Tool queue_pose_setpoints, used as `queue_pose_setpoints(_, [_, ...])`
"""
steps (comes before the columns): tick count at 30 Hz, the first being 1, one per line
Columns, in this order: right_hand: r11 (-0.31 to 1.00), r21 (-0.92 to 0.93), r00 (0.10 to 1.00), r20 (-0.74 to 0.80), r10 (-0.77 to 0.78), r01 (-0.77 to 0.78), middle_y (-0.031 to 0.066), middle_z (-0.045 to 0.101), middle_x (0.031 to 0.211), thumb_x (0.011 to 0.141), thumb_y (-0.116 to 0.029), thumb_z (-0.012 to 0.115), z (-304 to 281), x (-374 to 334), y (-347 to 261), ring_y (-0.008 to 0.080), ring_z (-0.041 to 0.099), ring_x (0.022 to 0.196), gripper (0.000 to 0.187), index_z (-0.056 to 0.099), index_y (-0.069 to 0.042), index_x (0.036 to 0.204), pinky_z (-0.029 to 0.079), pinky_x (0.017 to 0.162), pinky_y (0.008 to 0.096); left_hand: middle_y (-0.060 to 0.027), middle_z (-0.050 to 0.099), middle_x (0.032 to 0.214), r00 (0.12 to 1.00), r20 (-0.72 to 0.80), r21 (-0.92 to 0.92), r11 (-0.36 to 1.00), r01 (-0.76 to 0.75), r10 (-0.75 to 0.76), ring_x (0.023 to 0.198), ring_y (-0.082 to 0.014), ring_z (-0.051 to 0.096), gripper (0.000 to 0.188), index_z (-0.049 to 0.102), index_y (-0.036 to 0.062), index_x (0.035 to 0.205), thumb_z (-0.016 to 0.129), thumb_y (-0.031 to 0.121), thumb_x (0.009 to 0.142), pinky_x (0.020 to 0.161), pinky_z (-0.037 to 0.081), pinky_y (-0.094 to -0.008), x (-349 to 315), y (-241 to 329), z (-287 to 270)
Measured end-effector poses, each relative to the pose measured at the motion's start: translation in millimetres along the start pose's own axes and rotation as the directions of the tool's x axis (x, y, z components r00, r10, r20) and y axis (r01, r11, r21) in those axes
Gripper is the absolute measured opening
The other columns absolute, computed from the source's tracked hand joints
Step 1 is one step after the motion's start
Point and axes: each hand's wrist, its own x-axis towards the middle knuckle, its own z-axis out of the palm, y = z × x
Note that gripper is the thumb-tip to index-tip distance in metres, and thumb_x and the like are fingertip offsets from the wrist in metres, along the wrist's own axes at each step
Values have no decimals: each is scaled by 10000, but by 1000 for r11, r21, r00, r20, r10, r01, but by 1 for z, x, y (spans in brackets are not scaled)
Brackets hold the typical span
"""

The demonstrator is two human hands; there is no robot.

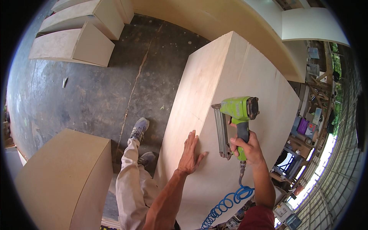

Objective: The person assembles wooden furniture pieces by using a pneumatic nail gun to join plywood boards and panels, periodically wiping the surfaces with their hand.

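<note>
A large pale plywood box (253,73) stands in front of me, its top panel and left side showing. My left hand (189,155) lies on the box by its left edge, fingers stretched out and holding nothing. Gripped in my right hand (249,147) is a green and black pneumatic nail gun (237,109), held over the top panel. The nose of the gun points left, near the panel's left edge; whether it touches the wood I cannot tell. A coiled blue air hose (226,203) runs from the base of its handle toward the lower edge.
Another plywood box (65,172) stands at the lower left, and several more boxes (73,42) at the upper left. A long wooden panel (191,15) lies behind my box. The dark concrete floor (96,92) has a long crack. Cluttered shelving (306,130) lines the right.
</note>
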Motion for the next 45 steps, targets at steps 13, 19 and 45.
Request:
queue_pose_setpoints(13, [1000,-2,1000,8,11,-11,57,569,656,889,-69,685,1,-5,6,119,527,504,510,498,62,1345,423,471,271,-215,86,1656,1000,6,1,1000,25,-25,1527,-425,94,835,158,53,1572,678,210,937,1218,146,-562,2,0,-1])
queue_pose_setpoints(19, [998,-2,997,48,65,-65,50,572,688,901,-53,674,6,-24,18,113,532,514,522,482,63,1371,452,500,267,-210,87,1657,1000,-13,-14,1000,3,-3,1523,-429,105,835,164,66,1571,684,207,934,1217,152,-565,2,1,-1])
queue_pose_setpoints(45, [987,-13,985,70,160,-160,66,611,665,903,-62,682,21,-62,56,111,554,515,365,558,62,1224,462,501,269,-269,125,1631,997,-64,-52,998,-43,40,1509,-448,149,958,108,26,1570,749,121,864,1211,170,-549,3,1,2])
